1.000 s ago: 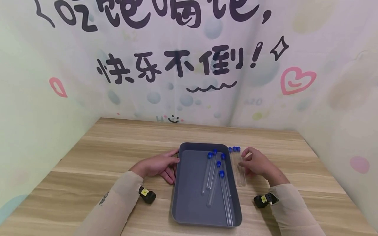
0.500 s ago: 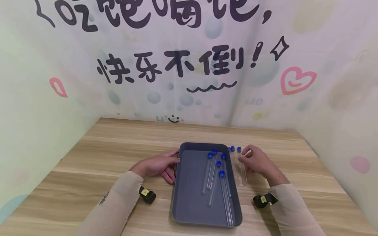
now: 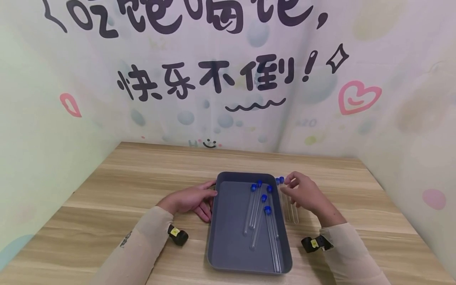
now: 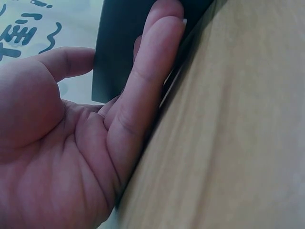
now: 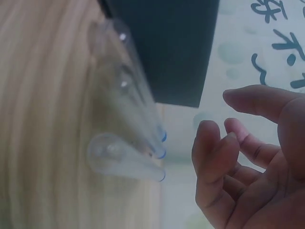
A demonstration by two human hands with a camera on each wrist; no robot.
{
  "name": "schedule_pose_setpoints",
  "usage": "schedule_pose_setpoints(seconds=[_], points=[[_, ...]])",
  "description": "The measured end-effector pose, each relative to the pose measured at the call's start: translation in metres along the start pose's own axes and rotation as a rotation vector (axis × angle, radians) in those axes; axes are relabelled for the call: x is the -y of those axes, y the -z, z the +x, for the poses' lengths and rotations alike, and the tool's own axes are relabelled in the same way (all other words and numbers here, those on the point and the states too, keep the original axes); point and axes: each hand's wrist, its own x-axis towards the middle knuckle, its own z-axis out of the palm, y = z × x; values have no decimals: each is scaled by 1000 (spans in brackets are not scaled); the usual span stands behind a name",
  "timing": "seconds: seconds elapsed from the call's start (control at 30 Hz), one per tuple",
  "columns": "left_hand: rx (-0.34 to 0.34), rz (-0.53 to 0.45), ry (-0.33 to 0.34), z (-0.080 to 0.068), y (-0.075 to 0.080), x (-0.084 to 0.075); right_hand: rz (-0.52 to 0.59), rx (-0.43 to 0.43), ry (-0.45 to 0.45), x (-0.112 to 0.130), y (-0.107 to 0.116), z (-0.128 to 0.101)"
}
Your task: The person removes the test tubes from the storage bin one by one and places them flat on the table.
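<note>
The left hand [image 3: 190,200] lay on the tabletop [image 3: 142,186] with its fingers nearly straight and pressed flat against the outer left wall of the tray [image 3: 228,237]. The left wrist view confirmed the fingers [image 4: 152,71] extended along that wall and the thumb held apart from them; the hand clasped nothing.

The right hand [image 3: 305,194] hovered on the far side of the tray, over the loose tubes [image 3: 289,206] lying on the tabletop. Its fingers were loosely curled and spread, with the palm open. In the right wrist view the fingers [image 5: 214,152] stood apart from the tubes [image 5: 128,119] and held nothing; a gap showed between the fingertips and the blue caps. From the head view it could not be told whether any fingertip touched a tube.

The loose tubes lay side by side just beside the outer right wall of the tray, beneath and slightly left of the right hand, with their capped ends pointing away from the person. They were long, clear and round-bottomed, each closed with a small blue cap; three showed in the right wrist view.

The tray sat between the two hands. It was dark grey, rectangular, with rounded corners and a low rim. Inside it lay further tubes [image 3: 260,217] of the same kind, roughly lengthwise, some overlapping, all nearer the right hand than the left.
</note>
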Motion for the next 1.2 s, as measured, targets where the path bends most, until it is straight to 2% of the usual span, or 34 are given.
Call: schedule_pose_setpoints(seconds=[0.53, 0.8, 1.2], points=[[7, 10, -8, -1, -1, -1, 28, 28, 64, 27, -10, -11], [-1, 16, -6, -2, -1, 0, 38, 42, 64, 38, -16, -15], [-21, 9, -4, -2, -2, 0, 23, 70, 120, 69, -23, -6]])
